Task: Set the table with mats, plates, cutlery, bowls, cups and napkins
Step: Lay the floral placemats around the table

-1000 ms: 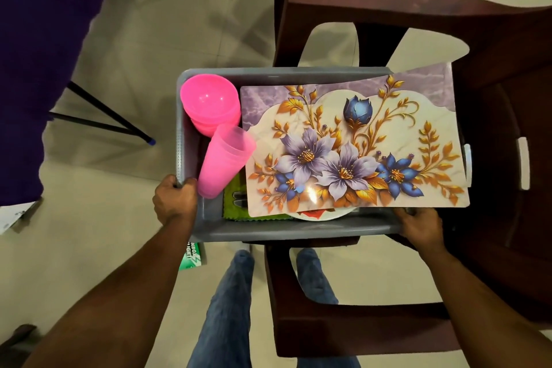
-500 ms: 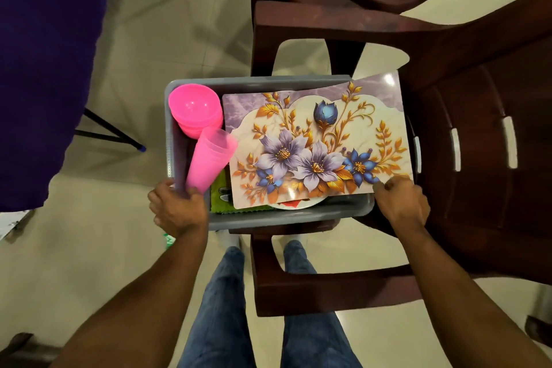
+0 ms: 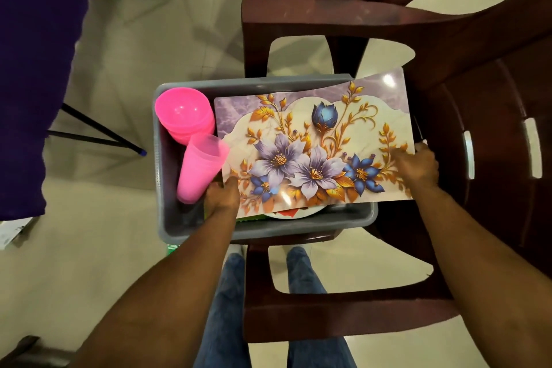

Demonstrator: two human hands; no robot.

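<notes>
The table is not set yet, so this looks like the very first step: getting the mat (image 3: 313, 143) out of the gray bin (image 3: 268, 233). The bin sits on a brown chair (image 3: 448, 39). The mat has big purple and blue flowers on it and lies on top of the other things in the bin. The left hand (image 3: 222, 197) holds the mat's near left corner, with its fingers tucked under the edge. The right hand (image 3: 416, 166) holds the mat's right edge, with fingers curled over it. That right side sticks out past the bin wall and is bent up a little. Just left of the left hand, pink cups (image 3: 200, 169) lean in a stack, and pink bowls (image 3: 183, 112) sit farther away behind them. Between the two hands, under the mat, a white plate (image 3: 298, 213) peeks out, and something green (image 3: 254, 217) shows too. I think the next move is to lift the mat straight up with both hands. The cups are very close to the left hand, so it should go slowly and not bump them over.
</notes>
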